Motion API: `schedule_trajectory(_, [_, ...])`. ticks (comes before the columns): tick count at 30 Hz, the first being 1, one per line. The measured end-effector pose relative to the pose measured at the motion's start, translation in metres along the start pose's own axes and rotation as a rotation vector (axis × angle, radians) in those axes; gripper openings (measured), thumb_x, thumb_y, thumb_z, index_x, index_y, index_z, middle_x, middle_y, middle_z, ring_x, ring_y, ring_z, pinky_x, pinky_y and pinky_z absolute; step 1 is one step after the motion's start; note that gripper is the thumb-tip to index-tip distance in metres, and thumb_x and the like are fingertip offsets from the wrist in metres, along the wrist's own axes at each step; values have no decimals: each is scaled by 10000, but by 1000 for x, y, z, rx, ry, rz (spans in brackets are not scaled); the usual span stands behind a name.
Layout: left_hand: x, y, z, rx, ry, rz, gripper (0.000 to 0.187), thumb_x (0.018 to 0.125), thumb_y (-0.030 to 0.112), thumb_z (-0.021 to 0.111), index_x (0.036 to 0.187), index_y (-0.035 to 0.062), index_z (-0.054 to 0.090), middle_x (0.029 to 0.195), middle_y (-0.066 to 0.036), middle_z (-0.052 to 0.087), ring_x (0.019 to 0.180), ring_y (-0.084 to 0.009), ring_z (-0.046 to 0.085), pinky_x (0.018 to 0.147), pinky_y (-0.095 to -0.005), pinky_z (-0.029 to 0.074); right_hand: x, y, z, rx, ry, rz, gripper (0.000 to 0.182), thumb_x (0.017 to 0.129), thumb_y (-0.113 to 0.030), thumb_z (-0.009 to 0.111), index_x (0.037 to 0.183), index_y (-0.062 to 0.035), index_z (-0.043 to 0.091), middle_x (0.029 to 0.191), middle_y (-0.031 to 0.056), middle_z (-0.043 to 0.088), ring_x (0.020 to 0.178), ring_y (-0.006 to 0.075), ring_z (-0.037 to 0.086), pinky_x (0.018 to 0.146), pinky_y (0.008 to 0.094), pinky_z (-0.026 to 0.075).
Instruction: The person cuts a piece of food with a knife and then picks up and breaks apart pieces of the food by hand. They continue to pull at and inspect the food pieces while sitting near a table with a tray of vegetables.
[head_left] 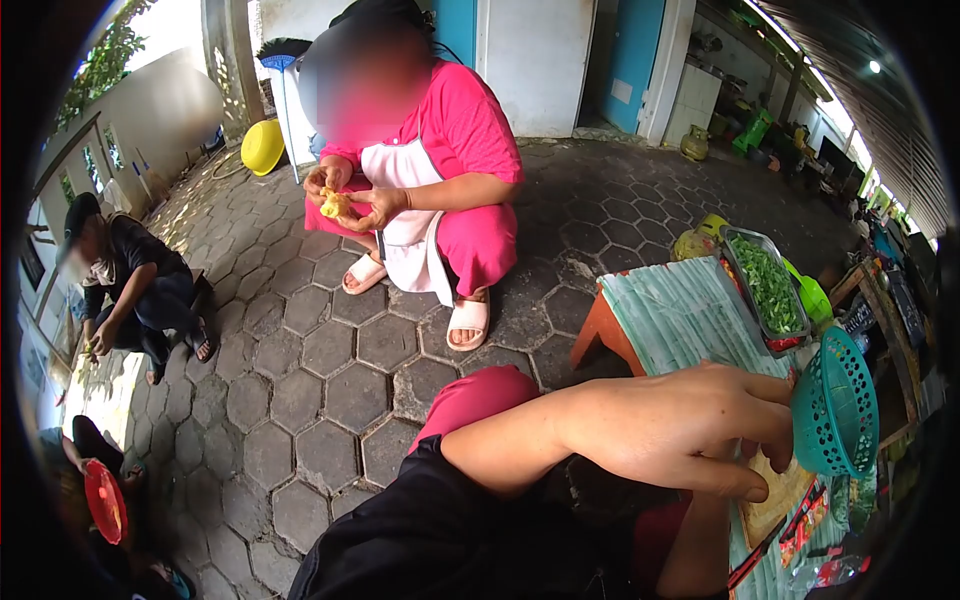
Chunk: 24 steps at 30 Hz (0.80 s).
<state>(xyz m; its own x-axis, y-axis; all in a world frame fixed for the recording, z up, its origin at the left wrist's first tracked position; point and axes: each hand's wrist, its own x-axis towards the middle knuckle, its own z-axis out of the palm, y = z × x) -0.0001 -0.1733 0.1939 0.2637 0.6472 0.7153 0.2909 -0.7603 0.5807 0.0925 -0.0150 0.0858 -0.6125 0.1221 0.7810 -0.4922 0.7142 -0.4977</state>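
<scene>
My left hand (690, 420) reaches across to the right, back upward, fingers apart and bent a little downward. Its fingertips come right at the wall of a teal perforated plastic basket (835, 400), which is tilted. Beneath the hand part of a wooden board (770, 505) shows on a low table with a bamboo-patterned cover (670, 315). My right forearm rises from below, and the right hand is hidden behind the left. A metal tray (735, 240) of chopped green vegetables (768, 285) lies beyond the basket.
Red packets (805, 530) and a plastic bottle (830, 572) lie at the table's near end. A person in pink (470, 130) squats opposite, peeling something yellow (335, 204). Another person (140, 280) crouches at left. A red plate (105, 500) shows at lower left. Hexagonal paving (385, 340) covers the ground.
</scene>
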Motion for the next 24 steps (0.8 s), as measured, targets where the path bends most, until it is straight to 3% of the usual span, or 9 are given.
schedule_trajectory(3, [0, 2, -3, 8, -21, 9, 242, 832, 185, 648, 984, 8, 583, 937, -119, 509, 910, -292, 536, 806, -372, 409, -6, -1, 3, -25, 30, -2, 314, 814, -91, 624, 1118, -48, 560, 1032, 95, 591, 922, 220, 597, 778, 332, 467])
schedule_trajectory(7, [-1, 4, -7, 332, 97, -9, 272, 777, 168, 701, 979, 15, 601, 976, -136, 561, 887, -310, 585, 739, -357, 482, 18, 11, 3, -174, 123, 101, 359, 793, -60, 651, 1137, -44, 551, 1047, 85, 585, 922, 200, 598, 772, 323, 473])
schedule_trajectory(8, [-1, 1, -4, 359, 187, 13, 217, 791, 156, 661, 920, 6, 571, 869, -144, 513, 845, -327, 542, 715, -403, 448, -5, 8, -12, -227, 146, 150, 371, 787, -52, 658, 1141, -43, 548, 1051, 83, 584, 923, 195, 598, 770, 320, 474])
schedule_trajectory(9, [-1, 2, -9, 519, 195, -18, 301, 726, 168, 732, 954, -4, 639, 942, -154, 592, 821, -307, 606, 724, -361, 484, -11, 28, -21, -339, 135, 335, 312, 823, -31, 625, 1127, -43, 557, 1045, 88, 584, 896, 201, 614, 719, 300, 491])
schedule_trajectory(10, [-1, -4, -12, 584, 232, 20, 305, 700, 147, 733, 932, -32, 645, 917, -161, 599, 804, -289, 606, 695, -349, 480, -3, 7, -27, -368, 155, 291, 292, 847, -8, 595, 1133, -56, 562, 1057, 86, 581, 874, 199, 622, 678, 283, 498])
schedule_trajectory(15, [1, -8, -13, 674, 393, -101, 311, 662, 127, 693, 888, -74, 619, 895, -174, 608, 863, -273, 585, 772, -326, 443, -8, 28, -49, -327, 393, 397, 304, 836, 16, 593, 1130, -55, 566, 999, 76, 575, 839, 156, 605, 683, 260, 492])
schedule_trajectory(18, [2, -11, -14, 672, 335, -118, 308, 657, 101, 690, 895, -77, 613, 901, -168, 611, 877, -281, 582, 778, -330, 446, -11, 33, -60, -242, 518, 482, 291, 833, 24, 602, 1112, -52, 574, 911, 35, 541, 802, 109, 568, 693, 239, 481])
schedule_trajectory(20, [3, -12, -13, 660, 274, -144, 299, 653, 62, 688, 908, -77, 613, 923, -170, 615, 892, -289, 580, 792, -336, 444, -14, 37, -62, 41, 593, 495, 288, 831, 32, 609, 1106, -47, 578, 869, -4, 493, 790, 73, 532, 702, 227, 472])
schedule_trajectory(24, [5, -17, -7, 736, 126, -279, 335, 719, 148, 702, 998, -9, 604, 921, -157, 574, 868, -320, 565, 792, -380, 439, -20, 44, -64, -50, 470, 529, 301, 838, 37, 598, 1128, -35, 566, 927, 3, 516, 841, 95, 543, 748, 240, 470])
